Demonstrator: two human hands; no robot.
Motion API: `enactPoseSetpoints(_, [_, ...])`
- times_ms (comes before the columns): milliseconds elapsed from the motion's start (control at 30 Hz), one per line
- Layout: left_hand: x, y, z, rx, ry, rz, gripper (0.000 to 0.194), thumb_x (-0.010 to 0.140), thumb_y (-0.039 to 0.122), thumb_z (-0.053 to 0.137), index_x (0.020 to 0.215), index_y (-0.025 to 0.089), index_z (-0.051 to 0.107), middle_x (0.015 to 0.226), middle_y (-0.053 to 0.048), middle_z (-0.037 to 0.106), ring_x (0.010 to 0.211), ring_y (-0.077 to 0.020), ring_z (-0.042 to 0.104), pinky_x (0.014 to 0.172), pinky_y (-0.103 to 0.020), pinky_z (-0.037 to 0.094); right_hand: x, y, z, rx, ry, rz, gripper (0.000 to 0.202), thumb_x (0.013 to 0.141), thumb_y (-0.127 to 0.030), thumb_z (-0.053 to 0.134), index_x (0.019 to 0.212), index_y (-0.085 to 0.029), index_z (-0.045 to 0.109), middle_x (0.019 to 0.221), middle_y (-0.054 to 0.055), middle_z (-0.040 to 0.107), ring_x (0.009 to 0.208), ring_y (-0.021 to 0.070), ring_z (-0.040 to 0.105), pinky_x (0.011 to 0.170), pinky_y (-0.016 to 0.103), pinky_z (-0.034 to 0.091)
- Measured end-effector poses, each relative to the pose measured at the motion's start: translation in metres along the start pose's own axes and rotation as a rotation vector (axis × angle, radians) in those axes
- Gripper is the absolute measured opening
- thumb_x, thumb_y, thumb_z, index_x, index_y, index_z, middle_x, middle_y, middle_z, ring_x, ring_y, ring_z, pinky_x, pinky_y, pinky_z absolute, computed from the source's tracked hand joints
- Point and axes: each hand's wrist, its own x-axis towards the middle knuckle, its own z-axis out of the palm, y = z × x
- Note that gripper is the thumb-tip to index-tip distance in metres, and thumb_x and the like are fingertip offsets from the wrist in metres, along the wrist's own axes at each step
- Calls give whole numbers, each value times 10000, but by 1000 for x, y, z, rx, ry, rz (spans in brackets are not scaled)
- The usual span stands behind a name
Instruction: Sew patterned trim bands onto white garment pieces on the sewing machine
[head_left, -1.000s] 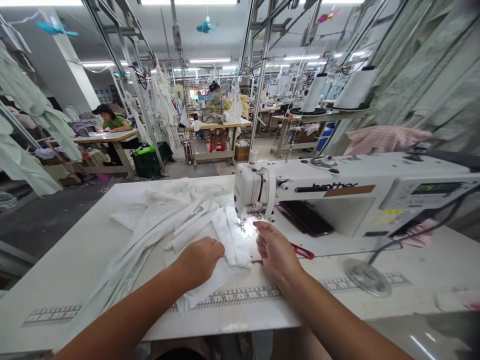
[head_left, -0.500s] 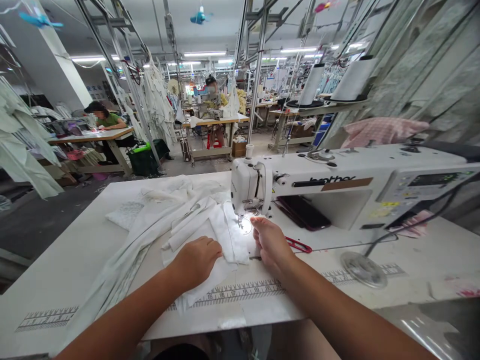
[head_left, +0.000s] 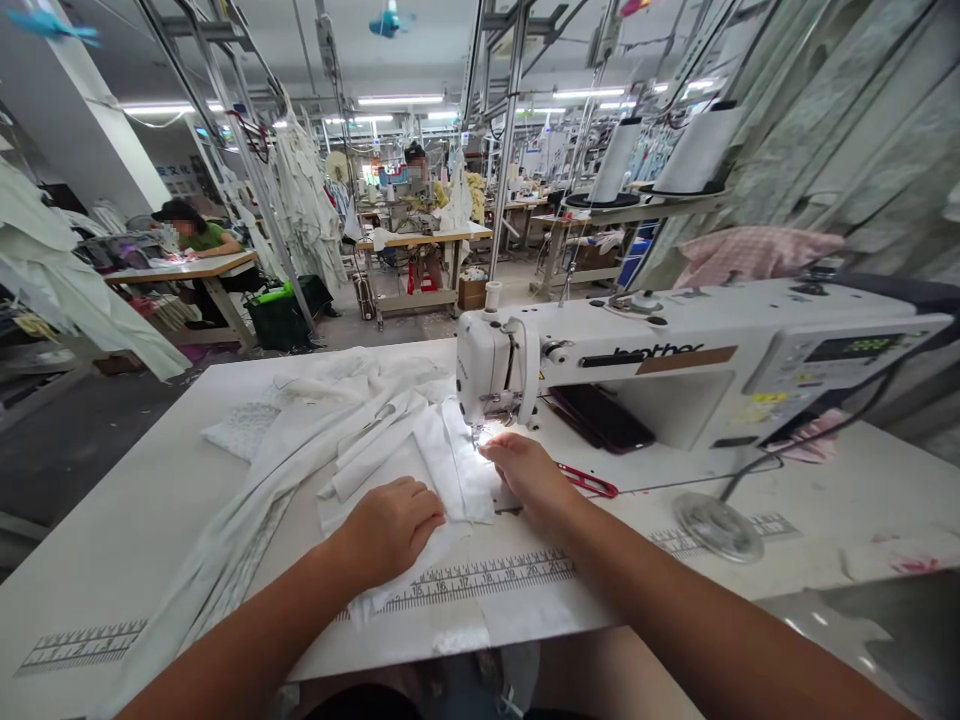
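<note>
Right hand (head_left: 534, 478), half-curled, nearer presser foot (head_left: 475, 438)

right grip (head_left: 527, 472) shifted left, nearer presser foot (head_left: 475, 437)

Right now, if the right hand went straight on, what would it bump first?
The right hand would probably meet the sewing machine's needle area first, though depth is unclear there.

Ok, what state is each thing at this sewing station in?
White cloth: spread, in loose folds
Left hand: curled, resting on the cloth
Right hand: close to the needle, grip unclear
Sewing machine: lamp and display lit
Red tool: lying on the table
Thread cones: standing behind the machine
Pink cloth: draped behind the machine
</note>
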Motion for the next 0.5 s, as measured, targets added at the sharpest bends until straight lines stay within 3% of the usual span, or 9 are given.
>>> enactPoseSetpoints(133, [6, 1, -1, -109, 28, 63, 177, 932, 165, 457, 911, 166, 632, 869, -58, 672, 822, -181, 603, 743, -320, 526, -30, 1, -10, -199, -138, -121, 181, 895, -326, 564, 793, -179, 586, 665, -38, 552, 603, 124, 529, 582, 271, 431])
enactPoseSetpoints(233, [21, 6, 1, -150, 82, 117, 279, 934, 108, 407, 1139, 167, 587, 1163, -96, 654, 1033, -198, 594, 893, -377, 521, -49, -1, -20, -356, -190, -208, 201, 885, -350, 521, 732, -226, 561, 595, -44, 533, 602, 159, 510, 578, 291, 372])
enactPoseSetpoints(300, [33, 11, 6, -126, 68, 163, 328, 919, 92, 425, 1219, 157, 538, 1247, -110, 621, 1079, -208, 581, 917, -393, 516, -59, -2, -27, -451, -227, -252, 209, 897, -360, 490, 742, -239, 563, 610, -36, 565, 609, 175, 523, 582, 303, 359])
enactPoseSetpoints(400, [48, 19, 15, -51, 14, 223, 195, 897, 125, 502, 1066, 133, 600, 988, -98, 702, 888, -212, 621, 794, -366, 541, -68, -2, -38, -555, -261, -311, 212, 913, -335, 459, 758, -244, 573, 691, -15, 633, 651, 193, 561, 599, 315, 368])
enactPoseSetpoints(500, [54, 23, 23, -6, 52, 273, 138, 909, 143, 499, 881, 151, 635, 766, -51, 684, 728, -180, 601, 711, -332, 522, -72, 1, -47, -624, -254, -352, 244, 932, -323, 430, 752, -241, 572, 706, 0, 653, 664, 200, 582, 588, 315, 383])
